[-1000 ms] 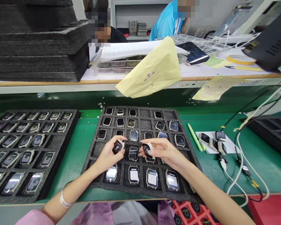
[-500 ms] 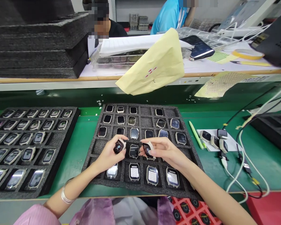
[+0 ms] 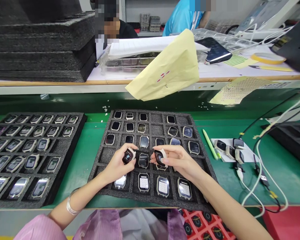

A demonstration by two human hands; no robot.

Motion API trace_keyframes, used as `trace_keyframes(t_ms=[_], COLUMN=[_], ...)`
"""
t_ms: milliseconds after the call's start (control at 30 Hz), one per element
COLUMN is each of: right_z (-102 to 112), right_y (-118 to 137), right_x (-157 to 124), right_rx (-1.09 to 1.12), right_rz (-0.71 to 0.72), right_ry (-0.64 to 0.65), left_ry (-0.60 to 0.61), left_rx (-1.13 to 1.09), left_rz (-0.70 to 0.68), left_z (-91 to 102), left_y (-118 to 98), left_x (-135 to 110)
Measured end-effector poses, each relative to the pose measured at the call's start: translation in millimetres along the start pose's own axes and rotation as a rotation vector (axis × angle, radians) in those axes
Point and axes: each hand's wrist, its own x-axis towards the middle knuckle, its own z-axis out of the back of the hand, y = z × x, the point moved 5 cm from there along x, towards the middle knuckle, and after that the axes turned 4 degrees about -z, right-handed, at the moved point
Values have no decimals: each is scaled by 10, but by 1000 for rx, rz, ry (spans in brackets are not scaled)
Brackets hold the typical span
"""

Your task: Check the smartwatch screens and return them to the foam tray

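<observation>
My left hand [image 3: 120, 163] is closed on a smartwatch case [image 3: 128, 156] without a strap; its dark screen shows a small lit picture. In my right hand [image 3: 177, 158], the thumb and fingers pinch a second smartwatch case [image 3: 159, 156], pale-sided, with its screen lit. Both hands hover over a black foam tray [image 3: 156, 128] whose compartments hold several watch cases. Between the hands lies a dark-screened watch [image 3: 143, 160]. Along the near row, watches such as this one [image 3: 163, 186] show white lit screens. Part of the tray is hidden under my hands.
Another foam tray [image 3: 83, 125] of watches stands at left. At right are a green pen [image 3: 210, 143], watches on a white pad [image 3: 221, 156] and cables [image 3: 252, 186]. Stacked foam [image 3: 40, 40] and yellow paper [image 3: 167, 66] sit on the shelf. Two people are beyond it.
The watch in my right hand has turned a little, and its screen now shows a lit picture. My left hand keeps its hold. The whole view has shifted slightly.
</observation>
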Motion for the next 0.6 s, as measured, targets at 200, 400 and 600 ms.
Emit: trace_keyframes(t_ms=[200,400,600], right_z=[-26,-52,-69], right_y=[15,-21,-100], right_x=[-20,1,64], right_rx=[26,50,200], right_rz=[34,-13,-136], right_ry=[49,93,140], left_ry=[-39,-24,97], left_rx=[-59,-156,-605], left_rz=[-24,67,240], left_z=[33,-3,-126], left_y=[22,93,184], left_x=[-25,-3,39])
